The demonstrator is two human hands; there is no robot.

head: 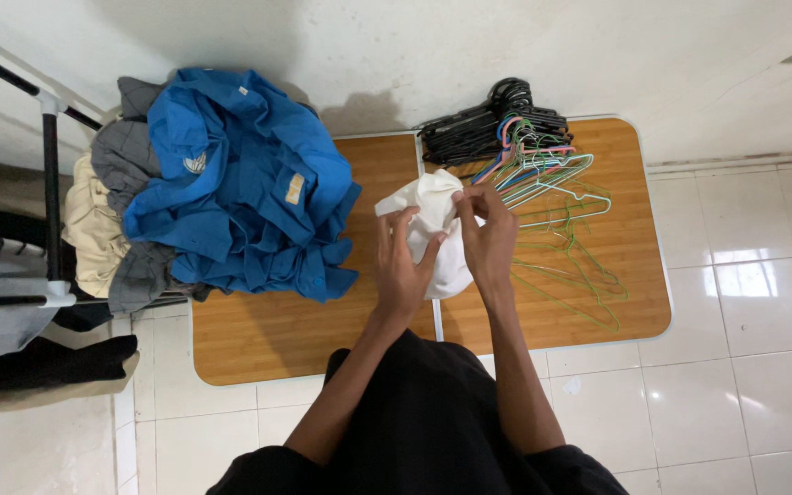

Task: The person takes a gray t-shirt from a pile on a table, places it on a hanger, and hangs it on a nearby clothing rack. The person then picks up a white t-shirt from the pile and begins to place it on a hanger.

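A crumpled white garment (440, 213) is held over the middle of a low wooden table (277, 335). My left hand (402, 266) grips its lower left part. My right hand (488, 236) pinches its upper right edge. Both hands are closed on the cloth, close together. A heap of blue shirts (245, 188) lies on the table's left side, just left of my left hand. Wire hangers in several colours (552, 183) lie right of my right hand.
Black plastic hangers (488, 124) are stacked at the table's far edge. Grey and beige clothes (107, 215) sit under the blue heap. A black clothes rack (49, 174) stands at the left. White floor tiles (744, 321) surround the table; a white wall is beyond it.
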